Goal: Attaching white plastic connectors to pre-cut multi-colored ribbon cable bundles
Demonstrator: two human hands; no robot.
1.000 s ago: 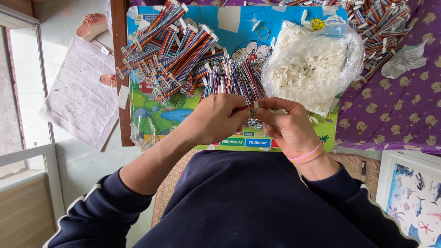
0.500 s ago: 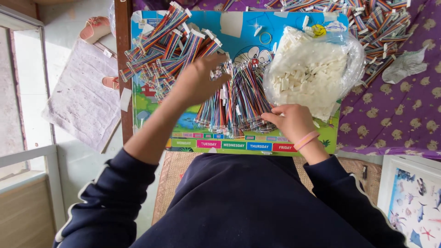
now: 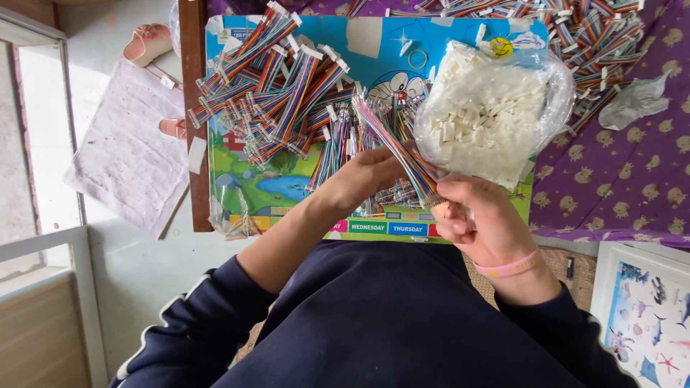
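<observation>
Nearest, the right hand (image 3: 478, 223) is closed around one end of a rainbow ribbon cable (image 3: 399, 147), and the left hand (image 3: 363, 176) pinches the same cable just beside it, above a colourful picture board (image 3: 287, 190). Behind them sits a clear bag of white connectors (image 3: 489, 118). Farther back, loose cable piles (image 3: 277, 86) cover the board's left side, with more cables (image 3: 589, 36) on the purple cloth (image 3: 618, 179).

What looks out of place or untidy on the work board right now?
Nothing looks damaged. The rainbow ribbon cables lie heaped, crossing at many angles on the colourful board. A crumpled plastic scrap lies alone on the purple cloth.
</observation>
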